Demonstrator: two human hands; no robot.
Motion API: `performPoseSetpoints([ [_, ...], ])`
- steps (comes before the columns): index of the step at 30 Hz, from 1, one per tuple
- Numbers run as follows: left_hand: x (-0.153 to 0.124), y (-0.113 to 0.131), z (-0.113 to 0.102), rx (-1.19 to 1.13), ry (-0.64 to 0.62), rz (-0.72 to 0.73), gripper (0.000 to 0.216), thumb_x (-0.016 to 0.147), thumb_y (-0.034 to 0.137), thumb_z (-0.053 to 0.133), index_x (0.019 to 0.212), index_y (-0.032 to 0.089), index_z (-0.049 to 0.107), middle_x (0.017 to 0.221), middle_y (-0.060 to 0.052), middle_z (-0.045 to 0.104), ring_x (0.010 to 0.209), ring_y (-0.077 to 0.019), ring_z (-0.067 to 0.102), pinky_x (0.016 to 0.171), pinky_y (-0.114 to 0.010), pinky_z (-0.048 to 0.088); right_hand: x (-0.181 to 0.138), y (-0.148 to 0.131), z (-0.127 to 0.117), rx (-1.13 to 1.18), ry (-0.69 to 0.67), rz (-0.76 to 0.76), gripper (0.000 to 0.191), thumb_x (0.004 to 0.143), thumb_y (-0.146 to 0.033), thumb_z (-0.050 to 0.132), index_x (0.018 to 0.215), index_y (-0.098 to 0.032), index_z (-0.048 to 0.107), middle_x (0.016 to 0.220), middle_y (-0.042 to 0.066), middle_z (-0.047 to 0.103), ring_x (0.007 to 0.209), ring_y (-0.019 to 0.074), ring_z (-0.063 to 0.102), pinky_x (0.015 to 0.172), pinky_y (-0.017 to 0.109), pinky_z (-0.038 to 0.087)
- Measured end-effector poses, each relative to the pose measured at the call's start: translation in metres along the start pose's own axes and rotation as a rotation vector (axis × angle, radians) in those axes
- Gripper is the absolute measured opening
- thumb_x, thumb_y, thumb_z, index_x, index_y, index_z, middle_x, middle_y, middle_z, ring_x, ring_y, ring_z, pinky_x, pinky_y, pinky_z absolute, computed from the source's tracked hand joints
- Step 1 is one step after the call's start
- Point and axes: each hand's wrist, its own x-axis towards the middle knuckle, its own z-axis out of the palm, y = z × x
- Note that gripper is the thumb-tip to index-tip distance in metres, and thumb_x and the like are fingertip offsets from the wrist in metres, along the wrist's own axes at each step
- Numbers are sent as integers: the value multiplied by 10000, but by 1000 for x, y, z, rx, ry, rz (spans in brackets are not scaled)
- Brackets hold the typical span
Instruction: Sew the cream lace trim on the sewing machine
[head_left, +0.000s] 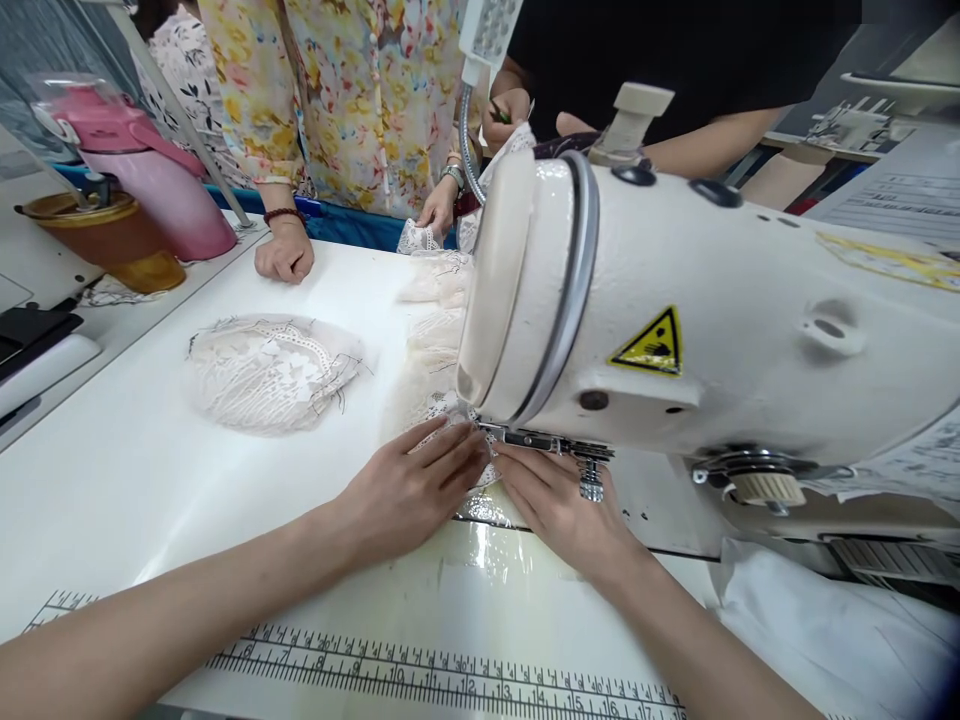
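Note:
My left hand [411, 488] lies flat on a piece of white lace fabric [433, 330], fingers stretched toward the presser foot [525, 438] of a white sewing machine [720, 320]. My right hand [559, 505] rests beside it with fingers extended, pressing the lace at the foot. The fingertips of both hands almost meet under the machine head. The lace runs away from me behind the machine.
A separate pile of lace pieces [270, 370] lies on the white table [112, 480] at left. A pink bottle [150, 170] and brown cup [105, 235] stand far left. Two other people stand across the table; one's fist [285, 255] rests on it. A printed ruler [450, 685] marks the near edge.

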Motion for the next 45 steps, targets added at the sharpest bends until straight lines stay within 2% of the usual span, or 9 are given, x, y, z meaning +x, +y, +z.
performPoseSetpoints([
  [4,-3,-8,0,-52,-3,86,320,958,130,426,1221,36,582,1229,-126,644,1140,-229,618,1025,-372,470,-1,1,2,27,5,-74,240,885,-58,513,973,-203,683,990,-7,728,825,127,635,606,287,374],
  [7,-4,-19,-3,-113,-49,120,340,964,152,402,1236,46,577,1250,-118,631,1160,-228,606,1031,-371,475,0,0,2,61,-15,-147,288,863,8,477,983,-167,671,1027,11,718,955,123,629,712,248,437],
  [10,-3,-27,-7,-157,-78,143,344,970,173,393,1236,65,581,1251,-101,633,1172,-225,599,1039,-372,475,0,-2,2,85,-22,-160,322,851,38,452,1004,-152,663,1054,18,712,991,121,626,835,250,456],
  [13,-2,-31,-8,-171,-83,153,335,970,170,392,1222,72,590,1247,-105,636,1171,-224,600,1051,-378,466,-1,-4,3,110,-23,-161,318,852,27,460,1029,-148,657,1068,31,710,992,129,629,883,266,459],
  [20,0,-34,-8,-146,-58,164,322,971,140,382,1180,71,616,1218,-129,648,1148,-231,616,1048,-406,469,-3,-7,10,170,-30,-151,302,843,12,495,1056,-139,647,1094,47,707,1033,160,612,907,296,469],
  [26,-1,-32,-7,-96,-105,122,313,965,129,402,1201,81,602,1246,-140,629,1189,-236,587,1064,-413,455,-2,-11,11,176,-51,-99,262,857,-33,519,1056,-156,639,1080,50,701,1026,158,613,914,296,457],
  [31,-2,-27,-6,-108,-103,81,330,959,144,434,1251,59,561,1262,-159,615,1190,-258,585,1056,-424,463,-2,-13,8,180,-96,-58,323,859,-23,490,1101,-180,633,1100,47,686,1038,169,607,913,306,452],
  [39,-1,-27,-6,-160,-75,104,339,968,185,429,1273,108,553,1299,-95,601,1240,-235,545,1099,-404,420,-6,-13,8,236,-110,-50,328,817,22,512,1037,-180,648,1102,37,673,1009,181,598,886,321,462],
  [45,-2,-24,-3,-156,-78,86,344,967,193,427,1264,82,563,1289,-110,605,1218,-238,564,1066,-395,455,-6,-13,8,258,-102,-43,316,828,18,500,1032,-173,647,1091,41,674,1016,180,597,897,325,465],
])
